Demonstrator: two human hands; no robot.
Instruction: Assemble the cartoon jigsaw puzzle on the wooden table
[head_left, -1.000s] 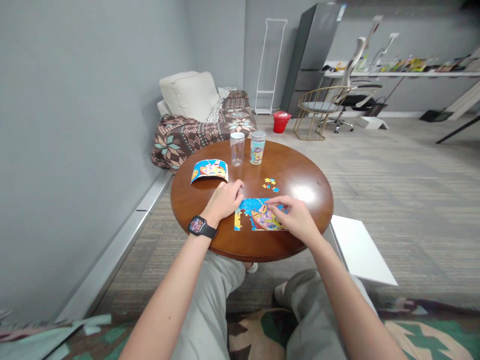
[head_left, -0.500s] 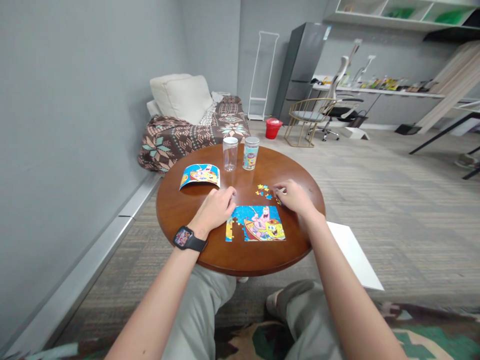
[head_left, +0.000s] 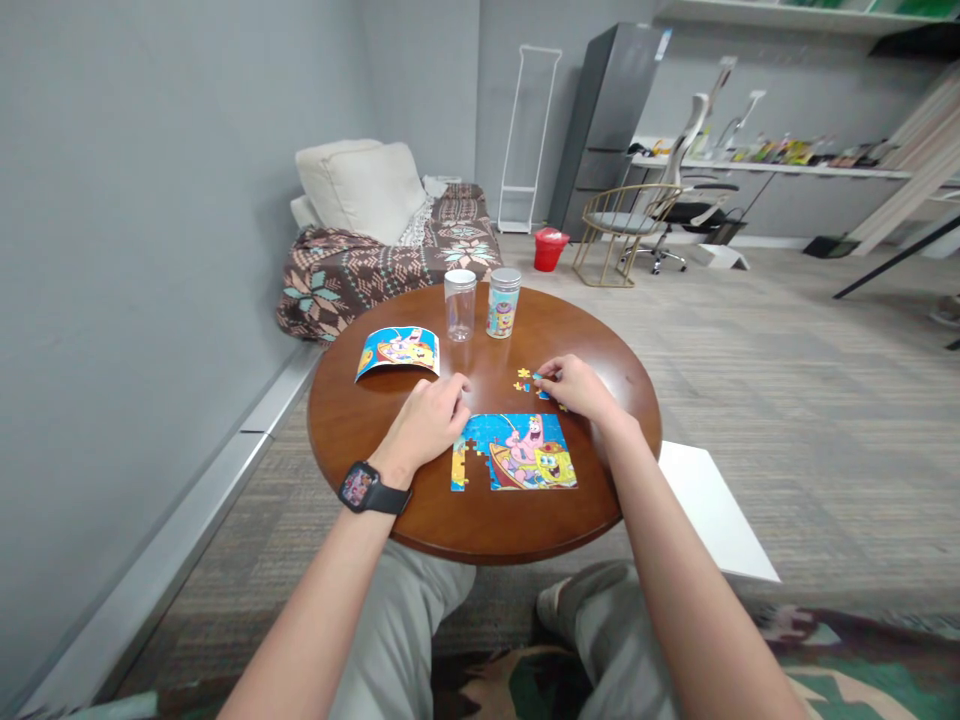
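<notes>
R hand (head_left: 576, 388): fingers (head_left: 550, 367) nearly closed, tips at a blue jigsaw pc (head_left: 538, 377) amid the loose pcs (head_left: 523, 373); can't tell if it's gripped or just touched. Part-built jigsaw (head_left: 531, 455) lies flat on the surface (head_left: 495, 530), nearer the wearer than R fingers & a bit L of them, gap at its lower L. L hand (head_left: 429, 415) rests w/ fingers loosely curled by the jigsaw's top L corner; can't tell if they touch it or hold anything. Curved pic sheet (head_left: 401, 349) just beyond L fingers.

Hidden: some loose pcs partly behind R hand; L palm & R fingertip contact unclear.

Vs 0.5 s ago: R fingers have shifted L, in among the loose pcs; L hand & jigsaw approx. same.
</notes>
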